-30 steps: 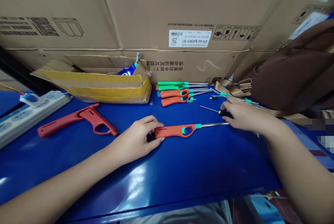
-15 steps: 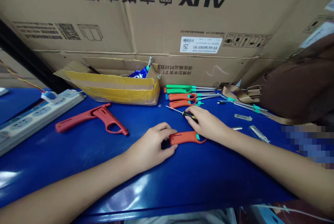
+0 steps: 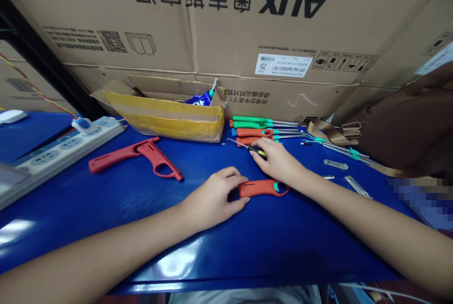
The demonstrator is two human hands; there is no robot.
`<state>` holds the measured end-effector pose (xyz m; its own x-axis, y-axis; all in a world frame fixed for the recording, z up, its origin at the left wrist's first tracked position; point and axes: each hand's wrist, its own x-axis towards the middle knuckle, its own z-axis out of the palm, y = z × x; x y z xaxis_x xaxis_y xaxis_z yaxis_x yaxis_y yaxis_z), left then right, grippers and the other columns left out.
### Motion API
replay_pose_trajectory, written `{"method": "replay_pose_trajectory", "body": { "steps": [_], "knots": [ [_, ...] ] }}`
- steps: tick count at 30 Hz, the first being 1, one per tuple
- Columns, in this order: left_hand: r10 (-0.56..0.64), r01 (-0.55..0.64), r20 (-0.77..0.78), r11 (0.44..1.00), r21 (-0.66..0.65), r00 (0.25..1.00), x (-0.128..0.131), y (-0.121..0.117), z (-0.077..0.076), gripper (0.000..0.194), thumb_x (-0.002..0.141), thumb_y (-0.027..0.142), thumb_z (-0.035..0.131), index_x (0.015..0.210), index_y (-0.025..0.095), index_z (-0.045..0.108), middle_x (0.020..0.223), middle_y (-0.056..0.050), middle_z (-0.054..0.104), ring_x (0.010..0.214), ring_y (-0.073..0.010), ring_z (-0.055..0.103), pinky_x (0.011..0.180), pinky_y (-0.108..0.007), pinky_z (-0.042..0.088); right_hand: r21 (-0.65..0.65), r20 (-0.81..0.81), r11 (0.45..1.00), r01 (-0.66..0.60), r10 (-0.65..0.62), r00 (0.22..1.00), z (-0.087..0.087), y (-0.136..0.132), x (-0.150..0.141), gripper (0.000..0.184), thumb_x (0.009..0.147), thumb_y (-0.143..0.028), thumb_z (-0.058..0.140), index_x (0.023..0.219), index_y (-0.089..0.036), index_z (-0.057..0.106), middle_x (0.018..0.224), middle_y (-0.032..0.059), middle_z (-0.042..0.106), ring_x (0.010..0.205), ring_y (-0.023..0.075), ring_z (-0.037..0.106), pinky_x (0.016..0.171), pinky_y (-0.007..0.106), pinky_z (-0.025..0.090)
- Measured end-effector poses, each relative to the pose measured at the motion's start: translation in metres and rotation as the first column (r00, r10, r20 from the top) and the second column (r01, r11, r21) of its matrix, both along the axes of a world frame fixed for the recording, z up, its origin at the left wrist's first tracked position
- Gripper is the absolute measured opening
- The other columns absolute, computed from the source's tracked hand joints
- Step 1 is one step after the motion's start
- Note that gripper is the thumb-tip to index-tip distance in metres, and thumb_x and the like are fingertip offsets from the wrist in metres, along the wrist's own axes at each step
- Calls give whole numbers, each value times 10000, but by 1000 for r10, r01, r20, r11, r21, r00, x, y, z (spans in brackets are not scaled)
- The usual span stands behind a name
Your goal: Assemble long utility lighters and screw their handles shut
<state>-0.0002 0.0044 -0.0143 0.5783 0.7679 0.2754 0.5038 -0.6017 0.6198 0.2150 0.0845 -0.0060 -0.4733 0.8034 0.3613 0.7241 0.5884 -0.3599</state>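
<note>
My left hand [image 3: 215,200] has its thumb and fingers closed around the end of an orange lighter handle [image 3: 260,188], which lies on the blue table [image 3: 219,252]. The handle has a slot, a teal trigger and a loop at its right end. Above it, my right hand [image 3: 278,157] grips a screwdriver [image 3: 257,152] with a black and yellow handle. Its thin shaft points left, apart from the orange handle. Tiny screws [image 3: 223,143] lie near the tip. To the left rest two red handle shells [image 3: 116,156].
A taped cardboard box [image 3: 170,120] stands at the back, left of several long lighters [image 3: 253,124]. A power strip [image 3: 60,150] runs along the left. Clear plastic parts [image 3: 357,186], a brown strap [image 3: 384,168] and a brown bag-like item [image 3: 399,124] are at the right.
My right hand has moved up and left with the screwdriver, uncovering the loop end of the orange handle. My left hand keeps its hold. The whole view has shifted slightly.
</note>
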Motion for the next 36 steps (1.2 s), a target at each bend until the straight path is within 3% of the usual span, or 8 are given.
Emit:
{"method": "replay_pose_trajectory", "body": {
  "steps": [5, 8, 11, 15, 17, 21, 28, 36],
  "knots": [
    [15, -12, 55, 999, -44, 998, 2, -1, 0, 335, 857, 209, 743, 1176, 113, 711, 1053, -86, 669, 845, -170, 640, 835, -318, 563, 14, -265, 997, 82, -75, 961, 34, -12, 16, 86, 881, -272, 660, 904, -192, 683, 955, 78, 750, 883, 237, 706, 797, 378, 555],
    [6, 1, 89, 997, -79, 996, 3, -2, 0, 342, 840, 204, 762, 1171, 131, 719, 1048, -76, 673, 860, -165, 640, 835, -307, 551, -200, -434, 972, 127, -204, 877, 52, -28, 28, 227, 831, -393, 757, 922, -190, 709, 746, 20, 706, 501, 131, 590, 464, 262, 459],
    [21, 0, 147, 990, -138, 989, 6, -2, -2, 336, 831, 247, 779, 1152, 159, 733, 1020, -62, 690, 853, -161, 640, 821, -307, 543, -313, -631, 945, 92, -279, 724, 55, -40, 37, 308, 756, -411, 843, 906, -186, 694, 567, -55, 572, 351, 63, 431, 334, 206, 310],
    [173, -83, 283, 949, -303, 943, 9, 2, -6, 382, 820, 335, 788, 1152, 157, 727, 1022, -76, 708, 813, -160, 649, 775, -316, 559, -309, -852, 951, -19, -268, 450, 44, -43, 39, 359, 691, -351, 900, 919, -202, 666, 650, -56, 594, 377, 53, 436, 302, 190, 347],
    [245, -98, 349, 917, -388, 905, 11, 3, -6, 440, 801, 357, 801, 1177, 148, 711, 1050, -90, 711, 816, -160, 653, 761, -313, 570, -324, -879, 944, -55, -279, 387, 39, -43, 37, 374, 703, -357, 893, 951, -210, 655, 695, -43, 628, 398, 58, 453, 309, 190, 389],
    [274, -68, 404, 888, -455, 873, 13, 3, -2, 481, 771, 350, 827, 1191, 146, 708, 1037, -91, 721, 857, -166, 653, 762, -296, 573, -328, -892, 941, -84, -279, 357, 34, -44, 31, 382, 730, -392, 873, 974, -220, 634, 754, -24, 686, 423, 65, 491, 332, 191, 440],
    [229, -15, 446, 901, -434, 865, 13, 2, 3, 231, 838, 316, 785, 1025, 181, 784, 924, -53, 746, 801, -150, 668, 735, -262, 550, -380, -884, 918, -118, -322, 338, 32, -44, 29, 421, 691, -424, 891, 942, -216, 624, 756, -25, 700, 431, 67, 510, 344, 194, 457],
    [167, 4, 458, 937, -350, 873, 12, 3, 4, 103, 887, 271, 744, 892, 180, 793, 896, -50, 775, 814, -169, 706, 747, -281, 551, -427, -862, 895, -125, -362, 356, 31, -46, 27, 422, 712, -422, 876, 969, -218, 611, 777, -21, 691, 459, 68, 509, 368, 196, 468]
  ]
}}
